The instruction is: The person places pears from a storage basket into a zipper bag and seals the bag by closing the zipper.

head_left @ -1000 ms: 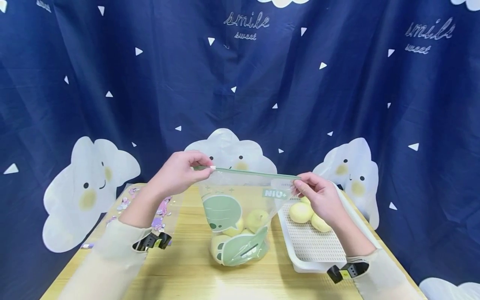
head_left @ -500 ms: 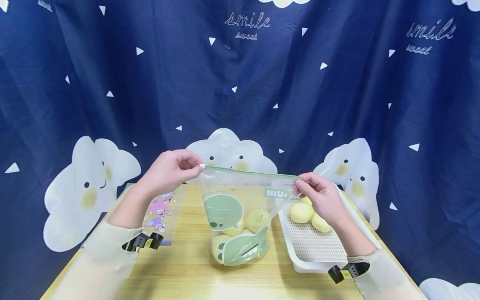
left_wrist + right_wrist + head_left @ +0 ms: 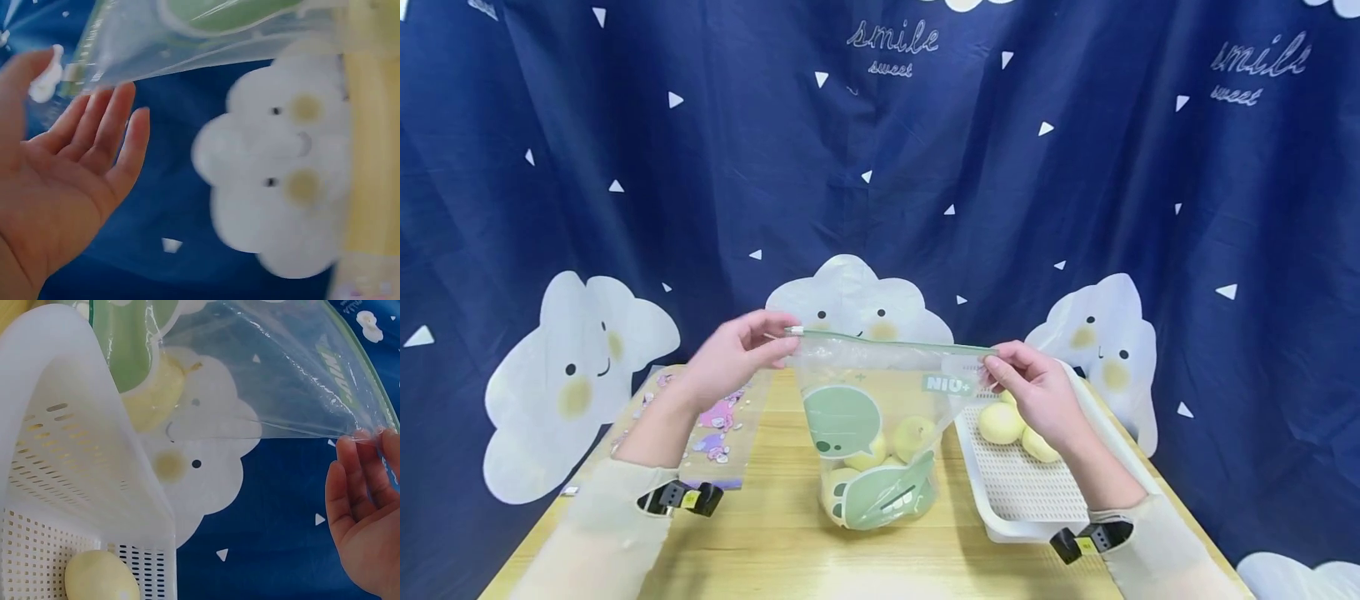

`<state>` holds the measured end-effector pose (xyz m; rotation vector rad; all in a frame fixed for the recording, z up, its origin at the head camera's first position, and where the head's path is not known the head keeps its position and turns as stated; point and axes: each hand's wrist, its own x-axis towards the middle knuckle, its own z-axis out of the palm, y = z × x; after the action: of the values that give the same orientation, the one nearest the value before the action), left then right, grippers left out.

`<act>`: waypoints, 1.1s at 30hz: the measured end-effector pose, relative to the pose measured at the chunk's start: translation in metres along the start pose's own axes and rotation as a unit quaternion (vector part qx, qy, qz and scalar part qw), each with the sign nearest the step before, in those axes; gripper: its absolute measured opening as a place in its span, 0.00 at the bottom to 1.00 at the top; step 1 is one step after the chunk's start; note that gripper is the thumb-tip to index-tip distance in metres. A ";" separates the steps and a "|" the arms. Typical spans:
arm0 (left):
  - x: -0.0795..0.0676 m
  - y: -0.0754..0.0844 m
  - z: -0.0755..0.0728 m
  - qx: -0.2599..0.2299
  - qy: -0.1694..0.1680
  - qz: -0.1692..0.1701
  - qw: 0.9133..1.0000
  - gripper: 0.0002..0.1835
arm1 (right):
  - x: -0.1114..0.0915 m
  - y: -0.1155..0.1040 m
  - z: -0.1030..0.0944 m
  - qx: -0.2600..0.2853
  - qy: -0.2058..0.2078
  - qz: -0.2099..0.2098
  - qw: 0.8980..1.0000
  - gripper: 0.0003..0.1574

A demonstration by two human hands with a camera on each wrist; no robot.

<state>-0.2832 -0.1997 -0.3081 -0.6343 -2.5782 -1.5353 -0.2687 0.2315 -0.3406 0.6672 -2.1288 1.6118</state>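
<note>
A clear zip bag [image 3: 898, 379] with green prints stands on the table, several pale yellow pears [image 3: 914, 437] in its bottom. Along its top runs a green zip strip [image 3: 887, 340], with a white slider [image 3: 795, 331] at the left end. Beside that slider is my left hand [image 3: 730, 358]; in the left wrist view its thumb and fingers [image 3: 125, 134] are spread apart, the fingertips close to the bag's edge. Whether they touch it, I cannot tell. My right hand [image 3: 1037, 392] pinches the bag's right top corner between thumb and fingers, as the right wrist view also shows.
To the right, a white perforated basket [image 3: 1000, 533] holds several more yellow fruits [image 3: 1000, 423]. A clear bag with pink and purple cartoon prints [image 3: 718, 425] lies flat at the left of the wooden table [image 3: 775, 542]. Behind hangs a dark blue curtain [image 3: 737, 167].
The slider has moved left along the strip to the bag's left end, with my left hand. That hand's fingers have since parted from it. My right hand keeps its pinch on the corner.
</note>
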 end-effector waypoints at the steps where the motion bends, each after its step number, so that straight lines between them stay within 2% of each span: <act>1: -0.001 -0.009 0.004 -0.026 -0.017 -0.005 1.000 0.25 | 0.000 0.000 0.001 0.003 0.000 0.001 1.000 0.06; 3: -0.003 -0.027 0.013 -0.061 -0.050 -0.012 0.997 0.25 | 0.001 0.000 0.002 0.009 0.000 0.004 1.000 0.07; 5: -0.006 -0.043 0.024 -0.079 -0.068 -0.016 0.994 0.23 | 0.001 0.001 0.003 0.014 -0.006 0.006 1.000 0.07; 8: -0.007 -0.058 0.038 -0.100 -0.059 -0.012 0.993 0.18 | 0.002 0.002 0.002 0.022 -0.014 0.013 1.000 0.09; 11: -0.006 -0.061 0.046 -0.118 -0.039 0.001 0.992 0.16 | 0.002 0.003 0.000 0.036 -0.036 0.046 0.998 0.12; 13: -0.005 -0.060 0.048 -0.119 -0.034 0.002 0.992 0.15 | 0.003 0.004 -0.001 0.029 -0.073 0.089 0.993 0.19; 15: -0.004 -0.060 0.049 -0.119 -0.033 0.002 0.992 0.15 | 0.004 0.010 0.001 0.012 -0.120 0.133 0.984 0.25; 18: -0.002 -0.060 0.051 -0.117 -0.028 -0.002 0.993 0.14 | 0.007 0.017 0.007 -0.035 -0.164 0.167 0.972 0.21; 20: -0.001 -0.061 0.052 -0.112 -0.018 -0.003 0.994 0.14 | 0.009 0.021 0.012 -0.058 -0.155 0.169 0.972 0.15; 23: 0.002 -0.059 0.049 -0.103 0.015 -0.005 0.995 0.13 | 0.013 0.017 0.013 -0.085 -0.106 0.158 0.978 0.13; 26: 0.006 -0.053 0.045 -0.099 0.058 -0.008 0.993 0.13 | 0.015 0.008 0.009 -0.070 -0.061 0.152 0.984 0.14; 28: 0.008 -0.049 0.042 -0.102 0.077 -0.011 0.992 0.14 | 0.015 0.003 0.005 -0.048 -0.049 0.148 0.987 0.15; 30: 0.008 -0.047 0.041 -0.109 0.077 -0.015 0.991 0.16 | 0.013 -0.001 0.003 -0.031 -0.051 0.151 0.987 0.16; 33: 0.004 -0.050 0.043 -0.126 0.058 -0.029 0.990 0.17 | 0.008 0.000 0.002 -0.027 -0.074 0.153 0.985 0.16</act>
<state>-0.3003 -0.1824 -0.3695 -0.4749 -2.3590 -1.8764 -0.2754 0.2283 -0.3370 0.4720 -2.4749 1.6944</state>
